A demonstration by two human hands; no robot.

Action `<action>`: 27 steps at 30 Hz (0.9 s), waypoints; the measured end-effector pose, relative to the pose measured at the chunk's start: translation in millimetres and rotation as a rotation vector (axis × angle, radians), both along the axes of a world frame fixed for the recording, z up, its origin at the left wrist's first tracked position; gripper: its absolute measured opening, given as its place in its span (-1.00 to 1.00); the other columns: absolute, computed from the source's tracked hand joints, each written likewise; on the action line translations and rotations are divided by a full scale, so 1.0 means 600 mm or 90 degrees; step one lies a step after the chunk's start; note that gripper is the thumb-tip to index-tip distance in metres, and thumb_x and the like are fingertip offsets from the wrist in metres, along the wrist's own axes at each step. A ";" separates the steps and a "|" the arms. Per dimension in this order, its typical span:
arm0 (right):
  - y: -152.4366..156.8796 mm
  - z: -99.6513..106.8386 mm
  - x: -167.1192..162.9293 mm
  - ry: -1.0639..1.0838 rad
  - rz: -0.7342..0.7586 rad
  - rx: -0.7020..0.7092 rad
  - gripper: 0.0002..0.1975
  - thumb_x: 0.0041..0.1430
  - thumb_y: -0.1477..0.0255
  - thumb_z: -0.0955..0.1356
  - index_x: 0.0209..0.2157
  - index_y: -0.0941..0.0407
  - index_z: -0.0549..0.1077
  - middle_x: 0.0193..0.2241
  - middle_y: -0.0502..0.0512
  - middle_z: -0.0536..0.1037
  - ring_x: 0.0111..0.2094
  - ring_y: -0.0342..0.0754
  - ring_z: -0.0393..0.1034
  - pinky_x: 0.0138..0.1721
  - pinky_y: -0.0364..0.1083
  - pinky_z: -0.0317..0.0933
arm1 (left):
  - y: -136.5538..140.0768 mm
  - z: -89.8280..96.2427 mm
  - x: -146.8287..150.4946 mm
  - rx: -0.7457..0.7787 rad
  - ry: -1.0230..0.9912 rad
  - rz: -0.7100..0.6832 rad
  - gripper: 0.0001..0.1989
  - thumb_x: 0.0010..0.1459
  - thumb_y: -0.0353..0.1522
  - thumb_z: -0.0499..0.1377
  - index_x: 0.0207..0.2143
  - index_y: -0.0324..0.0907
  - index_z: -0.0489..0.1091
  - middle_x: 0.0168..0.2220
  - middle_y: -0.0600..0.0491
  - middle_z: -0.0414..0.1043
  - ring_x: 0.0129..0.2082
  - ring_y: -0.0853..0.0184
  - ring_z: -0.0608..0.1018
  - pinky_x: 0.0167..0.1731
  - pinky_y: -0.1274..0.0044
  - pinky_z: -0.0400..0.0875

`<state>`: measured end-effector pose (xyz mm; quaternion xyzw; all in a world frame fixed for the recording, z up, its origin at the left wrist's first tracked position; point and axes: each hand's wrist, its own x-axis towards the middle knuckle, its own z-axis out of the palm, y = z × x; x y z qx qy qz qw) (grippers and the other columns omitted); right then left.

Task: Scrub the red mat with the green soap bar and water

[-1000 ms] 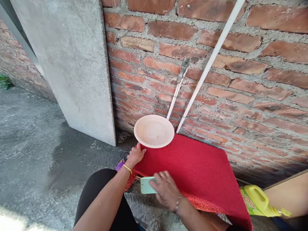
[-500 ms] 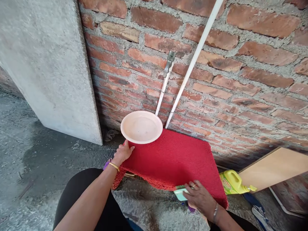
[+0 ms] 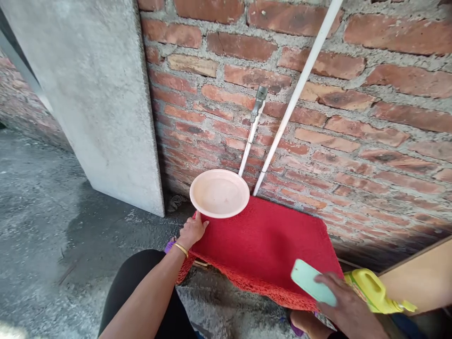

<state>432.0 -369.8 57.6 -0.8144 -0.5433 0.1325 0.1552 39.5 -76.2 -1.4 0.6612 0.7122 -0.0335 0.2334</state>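
A red shaggy mat [image 3: 254, 240] lies over a low raised surface against the wall, its front edge hanging down. At the mat's left edge, my left hand [image 3: 192, 230] grips it, thumb on top and fingertips close below the basin. The pale pink basin [image 3: 221, 194] stands at the mat's back left corner; its inside shows no objects. My right hand [image 3: 339, 296], blurred, holds a mint-green scrub brush [image 3: 312, 281] above the mat's front right part. The brush's flat back faces up and its underside is hidden.
A brick wall [image 3: 339, 141] with white pipes [image 3: 300, 89] and a grey tap [image 3: 259, 101] rises behind. A concrete slab [image 3: 106, 103] leans at left. A yellow jug [image 3: 374, 289] and a tan board [image 3: 420, 273] stand at right. Another person's foot may show below the mat.
My right hand has lifted the brush from the mat's front edge and turned its flat back up. My left hand stays at the mat's left edge. The view has shifted slightly left.
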 end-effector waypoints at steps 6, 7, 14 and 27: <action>0.210 -0.013 -0.256 -0.025 0.226 -0.083 -0.53 0.01 0.38 0.34 0.02 -0.04 0.52 -0.02 0.06 0.52 0.03 0.06 0.42 0.12 -0.01 0.25 | 0.004 0.006 -0.011 0.002 -0.022 -0.024 -0.46 0.41 -0.14 -0.14 0.35 -0.12 0.08 0.08 -0.27 0.42 0.10 -0.02 0.54 0.02 0.26 0.40; 0.240 -0.020 -0.287 -0.031 0.245 -0.082 -0.52 0.02 0.39 0.35 0.03 -0.04 0.52 -0.04 0.06 0.52 0.00 0.05 0.43 0.09 -0.03 0.25 | 0.005 0.004 -0.013 0.004 -0.025 -0.026 -0.48 0.41 -0.15 -0.13 0.34 -0.11 0.10 0.07 -0.26 0.43 0.08 -0.01 0.55 0.01 0.27 0.40; 0.343 -0.057 -0.336 -0.033 0.213 -0.088 -0.45 0.04 0.38 0.40 0.13 -0.04 0.47 -0.04 0.07 0.48 0.00 0.04 0.42 0.04 -0.07 0.22 | 0.008 -0.013 -0.011 0.016 -0.020 -0.027 -0.47 0.40 -0.18 -0.12 0.35 -0.14 0.07 0.07 -0.29 0.41 0.08 -0.01 0.55 0.00 0.27 0.40; 0.390 -0.109 -0.283 0.473 -0.241 0.107 -0.52 0.06 0.06 0.40 -0.11 0.10 0.44 -0.23 0.12 0.58 -0.34 -0.03 0.50 -0.46 -0.13 0.38 | 0.007 -0.003 -0.002 -0.006 -0.020 -0.007 -0.42 0.39 -0.17 -0.10 0.39 -0.12 0.01 0.09 -0.31 0.38 0.07 -0.01 0.53 -0.03 0.26 0.40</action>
